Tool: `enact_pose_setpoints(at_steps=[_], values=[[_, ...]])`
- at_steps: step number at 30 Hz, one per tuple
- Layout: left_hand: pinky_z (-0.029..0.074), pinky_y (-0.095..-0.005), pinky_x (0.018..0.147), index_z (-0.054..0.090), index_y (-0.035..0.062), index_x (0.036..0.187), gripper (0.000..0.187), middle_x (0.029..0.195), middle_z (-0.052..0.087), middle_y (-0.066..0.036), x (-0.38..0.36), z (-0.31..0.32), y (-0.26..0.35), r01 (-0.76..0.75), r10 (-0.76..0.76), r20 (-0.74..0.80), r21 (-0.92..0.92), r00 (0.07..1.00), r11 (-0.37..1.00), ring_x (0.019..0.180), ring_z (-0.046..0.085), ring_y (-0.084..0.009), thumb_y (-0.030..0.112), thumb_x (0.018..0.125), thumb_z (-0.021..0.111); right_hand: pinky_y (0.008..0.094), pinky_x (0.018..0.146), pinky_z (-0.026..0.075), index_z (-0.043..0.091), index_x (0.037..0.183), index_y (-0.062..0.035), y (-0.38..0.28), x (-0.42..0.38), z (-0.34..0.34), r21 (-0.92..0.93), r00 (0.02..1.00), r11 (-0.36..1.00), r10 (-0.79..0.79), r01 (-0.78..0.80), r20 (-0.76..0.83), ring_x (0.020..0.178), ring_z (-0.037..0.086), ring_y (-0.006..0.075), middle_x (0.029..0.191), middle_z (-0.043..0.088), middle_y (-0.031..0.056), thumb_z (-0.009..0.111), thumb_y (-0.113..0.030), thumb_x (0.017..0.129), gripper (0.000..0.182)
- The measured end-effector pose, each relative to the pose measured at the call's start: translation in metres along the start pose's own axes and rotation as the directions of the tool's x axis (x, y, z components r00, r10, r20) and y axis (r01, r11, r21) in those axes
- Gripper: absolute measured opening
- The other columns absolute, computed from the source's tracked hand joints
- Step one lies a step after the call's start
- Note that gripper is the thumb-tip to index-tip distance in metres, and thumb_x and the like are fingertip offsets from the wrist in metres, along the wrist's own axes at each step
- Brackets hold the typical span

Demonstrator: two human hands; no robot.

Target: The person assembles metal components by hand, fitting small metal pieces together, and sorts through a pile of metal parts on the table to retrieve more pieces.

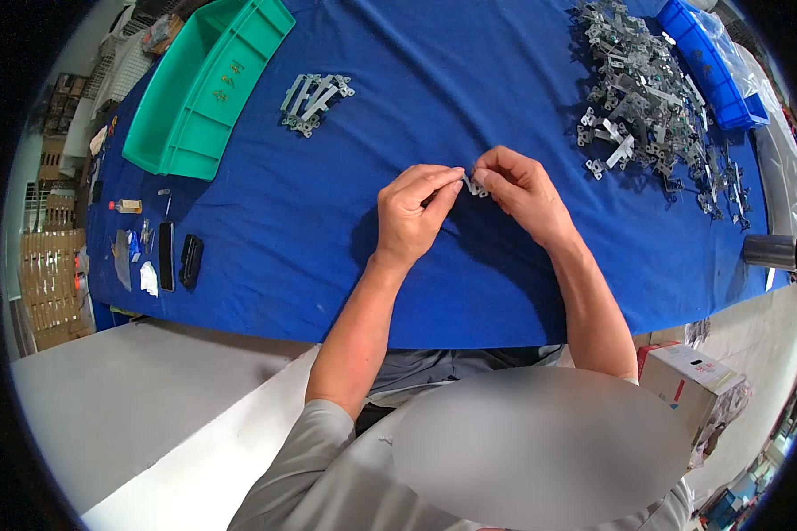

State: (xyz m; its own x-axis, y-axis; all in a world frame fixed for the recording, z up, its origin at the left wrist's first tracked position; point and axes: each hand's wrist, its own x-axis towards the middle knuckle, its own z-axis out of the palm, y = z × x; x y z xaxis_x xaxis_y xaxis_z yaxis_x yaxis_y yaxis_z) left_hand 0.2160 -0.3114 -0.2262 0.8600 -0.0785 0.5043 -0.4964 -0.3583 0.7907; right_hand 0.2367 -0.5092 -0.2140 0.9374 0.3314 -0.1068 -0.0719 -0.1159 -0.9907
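Observation:
Between my two hands is a small metal bracket (478, 188), mostly covered by fingers. My right hand (524, 193) pinches it between thumb and fingers. My left hand (414, 211) is closed too, thumb and forefinger tips meeting at the bracket's left end. At the upper right lies a big tangled pile of similar metal brackets (651, 106). A smaller group of brackets (313, 102) lies side by side at the upper left, beyond my left hand.
A green plastic bin (181, 97) stands at the left on the blue cloth (416, 80). At the right are a blue bin (713, 66) and a dark cylinder (770, 252). A phone (166, 257), a black case (190, 262) and a small bottle (127, 206) lie at the left.

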Motion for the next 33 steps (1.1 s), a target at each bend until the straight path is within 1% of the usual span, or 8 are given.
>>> enact_pose_setpoints(at_steps=[6,7,9,13,23,25,28,33], values=[[0.056,-0.0256,0.069,0.077,-0.0009,0.104,0.013,0.095,0.077,-0.009,0.0,0.0,0.005,0.151,-0.151,-0.008,-0.019,0.989,0.988,0.078,0.072,-0.0138,0.001,0.093,0.07,0.0234,0.064,0.043,0.065,0.104,-0.002,0.003,0.002,0.004,0.095,0.981,0.991,-0.072,0.09,-0.178,0.074,0.052,0.0046,0.084,0.061,-0.0022,0.061,-0.02,0.104,0.019],[0.055,-0.0246,0.066,0.076,-0.0013,0.105,0.013,0.095,0.077,-0.009,0.0,-0.001,0.004,0.27,-0.277,-0.038,-0.135,0.96,0.953,0.076,0.071,-0.0129,0.002,0.095,0.069,0.0234,0.064,0.043,0.065,0.104,-0.002,0.001,0.003,0.002,0.126,0.98,0.989,-0.051,0.076,-0.193,0.074,0.052,0.0045,0.083,0.061,-0.0023,0.061,-0.02,0.104,0.019],[0.054,-0.0225,0.061,0.074,-0.002,0.107,0.014,0.094,0.076,-0.009,-0.002,-0.001,0.003,0.471,-0.522,-0.051,-0.364,0.852,0.804,0.071,0.07,-0.0112,0.005,0.098,0.067,0.0237,0.064,0.044,0.066,0.104,-0.0017,0.0,0.002,0.0,0.076,0.994,0.997,-0.022,0.031,-0.111,0.072,0.053,0.0052,0.083,0.062,-0.0021,0.062,-0.02,0.103,0.019],[0.053,-0.0215,0.056,0.072,-0.0023,0.109,0.015,0.093,0.076,-0.01,0.0,-0.003,-0.001,0.486,-0.551,-0.044,-0.417,0.833,0.768,0.067,0.07,-0.0114,0.008,0.101,0.064,0.0251,0.062,0.045,0.068,0.103,-0.0013,0.0,-0.001,0.007,0.02,0.997,0.998,-0.063,0.064,-0.038,0.07,0.054,0.0054,0.081,0.063,-0.0019,0.064,-0.02,0.102,0.019],[0.052,-0.0209,0.056,0.073,-0.0004,0.11,0.015,0.093,0.076,-0.009,-0.002,-0.002,0.001,0.477,-0.519,-0.033,-0.349,0.854,0.807,0.067,0.068,-0.0092,0.008,0.099,0.067,0.0276,0.058,0.043,0.069,0.101,-0.0005,0.004,0.0,0.006,-0.13,0.996,0.989,-0.074,0.066,-0.059,0.066,0.053,0.0066,0.074,0.062,0.0005,0.066,-0.019,0.1,0.019],[0.051,-0.0208,0.059,0.075,0.0001,0.11,0.015,0.095,0.076,-0.008,-0.001,-0.004,0.003,0.445,-0.478,-0.04,-0.306,0.877,0.842,0.071,0.068,-0.0087,0.007,0.098,0.069,0.0286,0.058,0.042,0.069,0.101,-0.0004,0.004,0.0,0.006,-0.178,0.993,0.981,-0.094,0.08,-0.07,0.065,0.052,0.0074,0.072,0.061,0.0017,0.067,-0.018,0.1,0.017],[0.054,-0.0225,0.065,0.077,-0.0007,0.105,0.013,0.094,0.076,-0.006,0.0,-0.003,-0.001,0.195,-0.209,-0.096,-0.144,0.973,0.97,0.075,0.068,-0.0084,0.001,0.094,0.071,0.0298,0.057,0.043,0.069,0.103,-0.0005,0.006,-0.001,0.007,-0.213,0.987,0.97,-0.135,0.115,-0.082,0.065,0.053,0.0087,0.071,0.061,0.0033,0.067,-0.015,0.099,0.015],[0.054,-0.0241,0.072,0.078,-0.0002,0.103,0.014,0.097,0.076,-0.009,0.003,-0.005,0.007,0.149,-0.155,-0.068,-0.084,0.986,0.985,0.083,0.069,-0.0113,-0.002,0.09,0.073,0.0281,0.059,0.046,0.069,0.107,-0.0006,0.003,-0.001,0.01,-0.147,0.984,0.983,-0.128,0.11,-0.121,0.066,0.056,0.0093,0.076,0.063,0.0034,0.065,-0.016,0.1,0.017]])
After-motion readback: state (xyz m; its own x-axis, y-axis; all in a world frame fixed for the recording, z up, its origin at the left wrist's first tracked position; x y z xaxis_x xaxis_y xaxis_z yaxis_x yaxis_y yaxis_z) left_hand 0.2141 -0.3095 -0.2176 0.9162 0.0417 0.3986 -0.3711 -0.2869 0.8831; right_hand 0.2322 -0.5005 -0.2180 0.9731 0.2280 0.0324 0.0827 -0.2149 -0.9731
